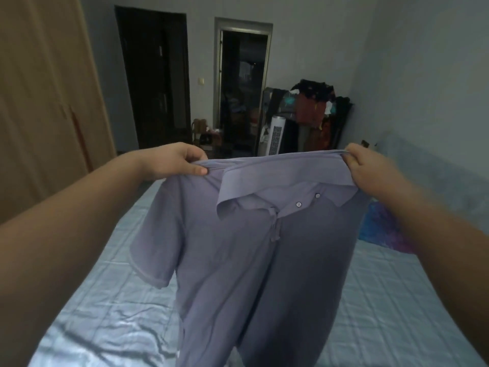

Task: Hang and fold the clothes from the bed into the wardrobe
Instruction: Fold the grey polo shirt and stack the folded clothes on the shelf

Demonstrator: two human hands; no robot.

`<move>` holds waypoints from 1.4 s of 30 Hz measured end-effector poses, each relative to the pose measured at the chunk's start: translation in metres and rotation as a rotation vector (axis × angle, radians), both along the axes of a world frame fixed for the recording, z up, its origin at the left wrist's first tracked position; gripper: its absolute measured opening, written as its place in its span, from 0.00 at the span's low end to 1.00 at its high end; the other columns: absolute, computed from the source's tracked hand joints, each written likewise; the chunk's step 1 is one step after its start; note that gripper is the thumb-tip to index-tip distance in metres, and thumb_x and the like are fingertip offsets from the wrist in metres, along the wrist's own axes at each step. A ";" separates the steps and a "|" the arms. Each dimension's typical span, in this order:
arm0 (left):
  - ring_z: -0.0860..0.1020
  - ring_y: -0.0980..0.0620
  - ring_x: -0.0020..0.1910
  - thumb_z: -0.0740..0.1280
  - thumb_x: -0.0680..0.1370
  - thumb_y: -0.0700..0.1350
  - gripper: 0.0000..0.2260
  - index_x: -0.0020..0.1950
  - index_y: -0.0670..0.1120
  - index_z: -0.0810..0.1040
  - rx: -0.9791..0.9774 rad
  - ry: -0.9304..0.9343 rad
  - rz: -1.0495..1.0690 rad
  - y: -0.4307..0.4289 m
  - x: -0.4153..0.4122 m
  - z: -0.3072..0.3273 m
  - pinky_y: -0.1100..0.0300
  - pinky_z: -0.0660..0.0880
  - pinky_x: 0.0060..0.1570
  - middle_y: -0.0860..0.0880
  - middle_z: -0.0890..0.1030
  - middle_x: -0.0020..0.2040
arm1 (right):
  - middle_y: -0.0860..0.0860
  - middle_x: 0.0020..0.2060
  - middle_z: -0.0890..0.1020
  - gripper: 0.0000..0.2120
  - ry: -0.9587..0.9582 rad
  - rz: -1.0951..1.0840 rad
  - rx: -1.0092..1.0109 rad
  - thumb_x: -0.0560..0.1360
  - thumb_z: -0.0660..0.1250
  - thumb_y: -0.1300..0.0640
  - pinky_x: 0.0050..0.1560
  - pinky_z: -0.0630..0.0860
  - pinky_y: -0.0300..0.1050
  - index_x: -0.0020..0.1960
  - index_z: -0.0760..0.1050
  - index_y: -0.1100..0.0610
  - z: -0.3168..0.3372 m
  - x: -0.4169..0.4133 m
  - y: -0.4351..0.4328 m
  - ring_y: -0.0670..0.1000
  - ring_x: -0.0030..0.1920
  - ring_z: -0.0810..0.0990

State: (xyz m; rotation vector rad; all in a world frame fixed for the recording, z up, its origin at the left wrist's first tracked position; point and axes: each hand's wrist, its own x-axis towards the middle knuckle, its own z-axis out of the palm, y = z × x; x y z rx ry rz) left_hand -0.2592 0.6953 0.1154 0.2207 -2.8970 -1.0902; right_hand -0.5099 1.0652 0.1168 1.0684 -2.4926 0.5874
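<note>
A lilac short-sleeved polo shirt (238,260) hangs in the air over the bed (111,300), front towards me, collar up and two buttons showing. My left hand (177,161) pinches its left shoulder. My right hand (370,168) grips the right shoulder by the collar. The shirt's hem runs out of the bottom of the view. The wooden wardrobe (42,102) stands at the left, its door shut.
A blue-and-purple patterned cloth (381,229) lies on the bed at the right, by the padded headboard (434,176). At the far wall stand a rack piled with clothes (315,112), a white tower fan (276,136) and two dark doorways (153,80).
</note>
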 end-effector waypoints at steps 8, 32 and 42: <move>0.80 0.56 0.47 0.63 0.82 0.49 0.09 0.47 0.57 0.82 -0.024 0.228 0.346 0.023 0.002 -0.046 0.63 0.71 0.41 0.56 0.82 0.45 | 0.45 0.31 0.74 0.14 -0.194 -0.033 -0.224 0.79 0.66 0.53 0.33 0.63 0.39 0.35 0.70 0.51 -0.034 0.030 0.017 0.40 0.33 0.69; 0.73 0.47 0.46 0.60 0.83 0.45 0.11 0.45 0.40 0.76 -0.057 0.225 0.366 0.050 -0.026 -0.134 0.56 0.64 0.43 0.43 0.76 0.44 | 0.60 0.44 0.78 0.13 -0.090 -0.223 -0.079 0.79 0.51 0.44 0.41 0.67 0.53 0.46 0.65 0.52 -0.134 0.011 0.058 0.61 0.44 0.75; 0.76 0.40 0.55 0.58 0.82 0.46 0.07 0.49 0.45 0.74 -0.169 0.003 0.413 0.012 -0.150 -0.232 0.46 0.71 0.57 0.39 0.79 0.54 | 0.63 0.47 0.77 0.13 -0.224 -0.231 0.043 0.80 0.55 0.49 0.43 0.68 0.53 0.43 0.68 0.57 -0.231 -0.110 0.008 0.64 0.48 0.77</move>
